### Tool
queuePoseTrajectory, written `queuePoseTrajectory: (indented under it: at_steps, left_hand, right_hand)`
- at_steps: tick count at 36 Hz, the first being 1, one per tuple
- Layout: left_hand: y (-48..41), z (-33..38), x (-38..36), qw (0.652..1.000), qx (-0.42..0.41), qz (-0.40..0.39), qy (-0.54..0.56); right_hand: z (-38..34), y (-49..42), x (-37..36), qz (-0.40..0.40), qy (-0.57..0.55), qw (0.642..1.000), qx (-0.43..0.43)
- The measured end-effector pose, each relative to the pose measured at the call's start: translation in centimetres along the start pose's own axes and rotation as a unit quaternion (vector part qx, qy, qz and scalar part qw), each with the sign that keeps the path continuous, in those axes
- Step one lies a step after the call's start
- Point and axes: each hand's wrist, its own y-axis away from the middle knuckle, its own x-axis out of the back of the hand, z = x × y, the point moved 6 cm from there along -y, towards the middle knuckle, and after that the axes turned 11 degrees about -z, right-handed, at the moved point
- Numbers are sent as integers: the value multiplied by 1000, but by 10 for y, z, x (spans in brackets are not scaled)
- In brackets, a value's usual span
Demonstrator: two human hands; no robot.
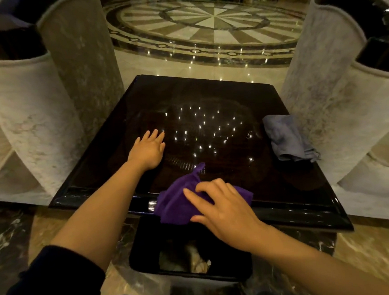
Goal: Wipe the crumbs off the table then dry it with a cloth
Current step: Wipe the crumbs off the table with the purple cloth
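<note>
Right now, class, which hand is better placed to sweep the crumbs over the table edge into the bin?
Right. The right hand already presses the purple cloth at the near table edge above the bin; the left hand lies flat, empty.

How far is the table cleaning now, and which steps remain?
Wiping is in hand: the right hand presses the purple cloth at the table's near edge, above the bin, while the left hand rests flat on the top. No crumbs show on the glossy top. Drying seems left: the grey cloth lies untouched on the right.
</note>
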Motion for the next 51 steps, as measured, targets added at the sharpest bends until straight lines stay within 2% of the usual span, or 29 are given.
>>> queuePoseTrajectory:
  at_steps: [11,15,24,29,35,44,51]
  left_hand:
    - [-4,0,5,1000,-10,-1,-9]
    - [-4,-7,-4,1000,-9,-20,-8]
    - [-39,8,11,999,-32,-12,7]
    - [-57,15,13,999,-43,-18,5]
    - [-77,13,16,999,-48,-19,-14]
    - [-84,9,14,998,-60,-5,-36]
    - [-86,8,13,997,-66,-2,-36]
  right_hand:
    - [24,-2,4,-50,-13,996,-66]
    - [28,-5,9,-36,-46,994,-88]
    - [97,-44,34,50,-58,981,-177]
    - [145,-65,26,53,-78,969,-228]
    - [216,-89,19,47,-61,944,-322]
    - [309,-115,5,29,-5,879,-475]
    - [357,-118,-20,22,-6,840,-543]
